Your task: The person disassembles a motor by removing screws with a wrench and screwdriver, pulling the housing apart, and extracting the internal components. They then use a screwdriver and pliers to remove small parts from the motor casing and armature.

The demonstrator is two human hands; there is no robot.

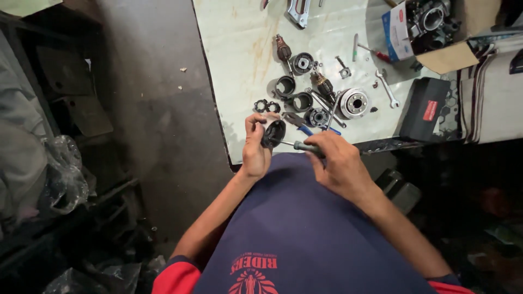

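Observation:
My left hand (254, 146) holds a dark round cup-shaped metal housing (274, 132) at the near edge of the white table (239, 60). My right hand (338, 160) grips the handle of a screwdriver (301, 145), whose shaft points left into the housing. Both hands are close together just above my dark blue shirt.
On the table lie several round motor parts (298, 101), a silver bearing disc (353, 103), two armatures (284, 50), blue-handled pliers (305, 128), a small spanner (388, 90), a black case (425, 109) and an open cardboard box (430, 32). Dark floor and plastic-wrapped clutter (65, 179) lie to the left.

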